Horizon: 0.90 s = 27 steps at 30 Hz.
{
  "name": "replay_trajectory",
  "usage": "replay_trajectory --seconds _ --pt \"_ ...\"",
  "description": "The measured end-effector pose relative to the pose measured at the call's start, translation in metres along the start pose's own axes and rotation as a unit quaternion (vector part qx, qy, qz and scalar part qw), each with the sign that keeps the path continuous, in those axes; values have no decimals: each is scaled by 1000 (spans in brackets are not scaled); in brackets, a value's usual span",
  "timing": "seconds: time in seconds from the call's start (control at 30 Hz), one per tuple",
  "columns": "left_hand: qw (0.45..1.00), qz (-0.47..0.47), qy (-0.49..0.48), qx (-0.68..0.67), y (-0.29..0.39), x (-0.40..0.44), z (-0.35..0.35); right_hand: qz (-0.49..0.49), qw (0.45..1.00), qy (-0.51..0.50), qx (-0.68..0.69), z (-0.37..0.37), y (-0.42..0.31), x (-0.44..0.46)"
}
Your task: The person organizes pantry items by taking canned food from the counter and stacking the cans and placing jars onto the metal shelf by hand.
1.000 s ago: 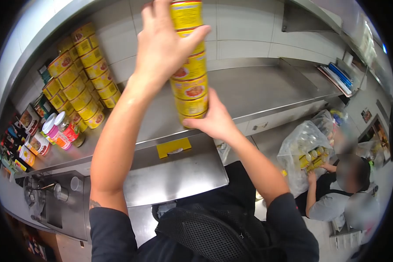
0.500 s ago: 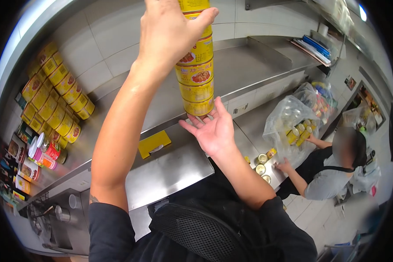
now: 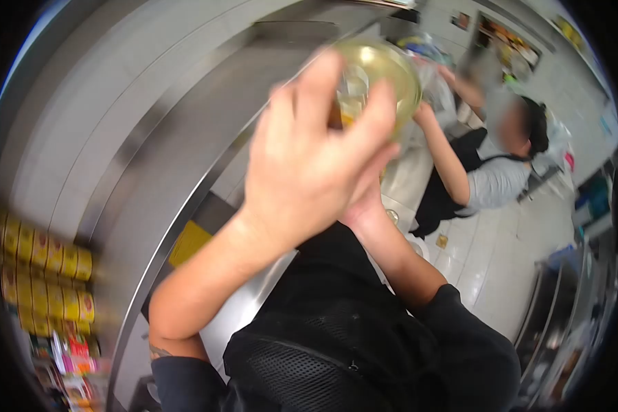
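A stack of yellow-labelled food cans shows mainly as the pale metal end of its nearest can [image 3: 383, 69], raised in front of me and tilted toward my view. My left hand [image 3: 302, 147] is closed around this end, fingers on one side and thumb on the other, smeared by motion. Behind and below it is my right hand [image 3: 367, 199], against the lower part of the stack. Most of its fingers and nearly all of the can labels are hidden by my left hand.
Yellow cans [image 3: 48, 275] stand stacked on the steel shelf [image 3: 206, 103] at left, near several jars [image 3: 75, 357]. A yellow piece [image 3: 190, 244] lies below the shelf edge. At right, a co-worker [image 3: 487, 165] reaches toward plastic bags [image 3: 436, 89].
My view has turned right. The stack has swung from upright before the wall to tilted, its end facing me, still in my hands. The co-worker's arms have moved up toward the bags.
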<state>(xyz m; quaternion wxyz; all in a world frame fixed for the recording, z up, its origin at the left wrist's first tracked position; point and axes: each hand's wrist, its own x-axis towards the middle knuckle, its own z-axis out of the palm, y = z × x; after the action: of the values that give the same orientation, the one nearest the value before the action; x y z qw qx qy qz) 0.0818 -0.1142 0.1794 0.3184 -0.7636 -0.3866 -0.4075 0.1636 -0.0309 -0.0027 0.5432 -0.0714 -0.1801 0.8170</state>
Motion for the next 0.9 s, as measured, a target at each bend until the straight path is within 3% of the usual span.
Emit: replay_trajectory --seconds 0.1,0.3,0.43,0.5,0.67,0.73,0.9 --pt "997 14 -58 -56 26 -48 43 -60 997 -51 12 -56 -28 -14" --pt "971 78 -175 -146 94 -167 124 45 985 163 -46 -242 -27 -99" --pt "935 109 -252 -226 117 -220 149 134 964 227 -33 -313 -24 -151" --pt "884 143 -343 -283 122 -235 152 176 950 258 -25 -345 -22 -177" --pt "824 173 -380 -383 136 -266 166 247 892 379 -6 -413 -6 -219" --pt "771 137 -455 -423 143 -279 166 256 889 380 18 -427 -4 -227" --pt "725 66 -528 -438 143 -293 167 236 881 406 52 -459 21 -239"
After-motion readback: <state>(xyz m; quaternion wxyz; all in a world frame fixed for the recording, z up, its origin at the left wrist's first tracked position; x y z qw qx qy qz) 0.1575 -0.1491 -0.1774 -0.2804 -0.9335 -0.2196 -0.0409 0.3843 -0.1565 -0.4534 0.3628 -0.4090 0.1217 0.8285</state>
